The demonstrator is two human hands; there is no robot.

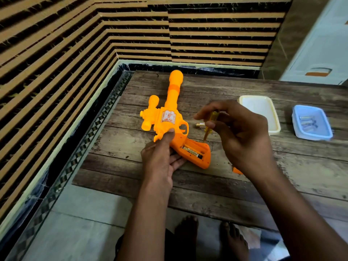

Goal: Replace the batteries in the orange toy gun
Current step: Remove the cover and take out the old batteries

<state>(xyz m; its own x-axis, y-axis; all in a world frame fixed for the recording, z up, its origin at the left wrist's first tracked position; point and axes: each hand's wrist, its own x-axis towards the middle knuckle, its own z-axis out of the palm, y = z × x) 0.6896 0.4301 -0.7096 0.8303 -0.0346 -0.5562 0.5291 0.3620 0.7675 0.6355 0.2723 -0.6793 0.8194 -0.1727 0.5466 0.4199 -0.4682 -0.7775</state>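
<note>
Just left of the right hand (243, 132) pinching the screwdriver (208, 127), the battery (192, 152) lies lengthwise in the grip; left hand (162, 155) clasps the toy gun (169, 117).

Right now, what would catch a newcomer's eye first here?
The bright orange toy gun lying on the wooden table, its grip open with a battery inside. The left hand holds the grip, while the right hand pinches a yellow screwdriver above it. Further right sit a white tray and a blue tray holding batteries; one loose battery lies beside the gun.
</note>
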